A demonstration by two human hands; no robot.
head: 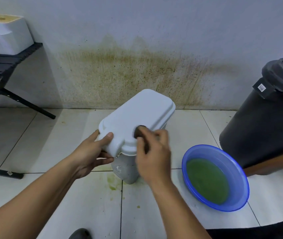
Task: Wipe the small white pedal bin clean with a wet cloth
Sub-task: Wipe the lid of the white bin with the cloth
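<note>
nearest, the left hand (92, 152) grips the lid's near corner of the small white pedal bin (135, 118), thumb on top, fingers (105, 157) curled under the rim. the right hand (152, 152) pinches a dark cloth (139, 131) against the lid. the bin stands on the tiled floor (34, 135), a blue basin (214, 176) of green water just beside it, the stained wall (137, 66) behind.

The single head-worn wide-angle camera looks forward and steeply down from close above the pedal bin (135, 118) on the tiled floor (34, 135), facing a stained wall (128, 66).
</note>
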